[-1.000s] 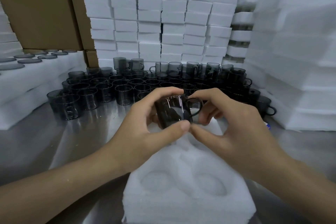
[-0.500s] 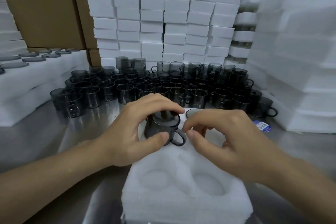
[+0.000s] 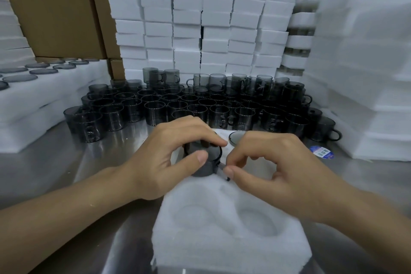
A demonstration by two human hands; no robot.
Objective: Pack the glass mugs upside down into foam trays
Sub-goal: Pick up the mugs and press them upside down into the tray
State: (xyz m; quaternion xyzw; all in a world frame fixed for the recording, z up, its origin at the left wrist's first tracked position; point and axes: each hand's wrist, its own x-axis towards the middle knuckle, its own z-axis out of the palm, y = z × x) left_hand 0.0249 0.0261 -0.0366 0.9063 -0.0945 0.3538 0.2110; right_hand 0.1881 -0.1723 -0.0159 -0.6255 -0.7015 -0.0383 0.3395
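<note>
Head view looks down on a steel table (image 3: 55, 173). At nine o'clock, filled trays (image 3: 44, 95) show round glass bases flush with the foam, the look a finished tray should have.

Left of centre, the left hand (image 3: 164, 158) is clamped on the grey glass mug (image 3: 203, 162): its fingers curl over the upturned base and its thumb presses the near wall. The mug stands inverted, partly sunk in the far-left recess of the foam tray (image 3: 222, 251), at about eleven o'clock on it. A grip from above probably lets the hand push the rim straight down into the snug foam.

The right hand (image 3: 266, 167) has thumb and forefinger closed on the mug's handle, seemingly to steer it into the recess's side notch. At one o'clock on the tray, a seated mug (image 3: 238, 137) shows only its base. The two near recesses, at six o'clock, hold nothing yet.

At twelve o'clock the loose mugs (image 3: 200, 104) stand upright within easy reach, backed by stacked foam blocks (image 3: 200, 18). At three o'clock a blue sticker (image 3: 321, 151) lies on the table.
</note>
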